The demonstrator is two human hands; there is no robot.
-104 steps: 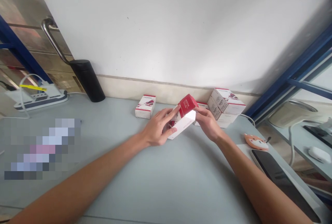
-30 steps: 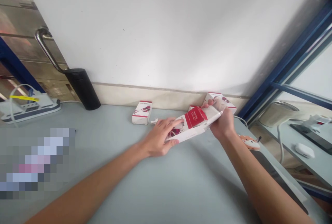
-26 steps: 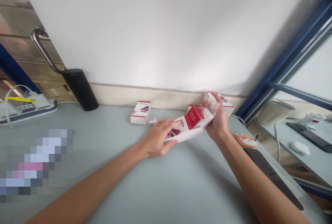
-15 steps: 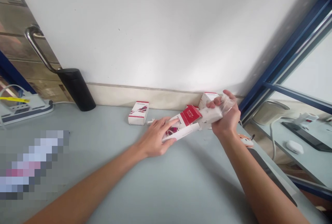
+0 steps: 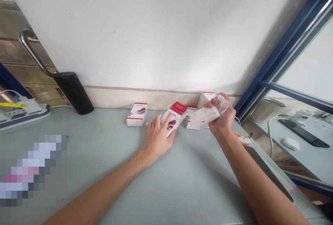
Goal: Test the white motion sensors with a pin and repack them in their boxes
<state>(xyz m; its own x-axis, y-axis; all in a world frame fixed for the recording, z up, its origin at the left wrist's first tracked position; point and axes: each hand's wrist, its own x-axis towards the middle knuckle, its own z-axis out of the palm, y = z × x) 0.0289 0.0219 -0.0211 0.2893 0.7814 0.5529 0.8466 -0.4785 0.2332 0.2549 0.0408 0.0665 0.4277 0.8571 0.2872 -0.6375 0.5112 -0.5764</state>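
My left hand (image 5: 157, 138) lies over an opened red-and-white carton (image 5: 174, 118) on the grey table (image 5: 166, 183), fingers curled round its near end. The carton's red flap stands open toward the wall. My right hand (image 5: 221, 117) is raised a little to the right, closed around a white item in a clear plastic wrap (image 5: 208, 114). Behind that hand a stack of similar red-and-white boxes (image 5: 205, 98) stands by the wall. Another closed box (image 5: 137, 114) lies to the left of my left hand.
A black cylinder flask (image 5: 74, 92) stands at the wall on the left, with a white power strip (image 5: 23, 112) beyond it. An orange fox-shaped pad (image 5: 242, 138) and a dark phone (image 5: 267, 177) lie at the table's right edge. A blue window frame (image 5: 281, 58) rises to the right.
My right hand has drawn the wrapped white item fully out of the carton and lifted it right. The carton has dropped toward the table under my left hand.
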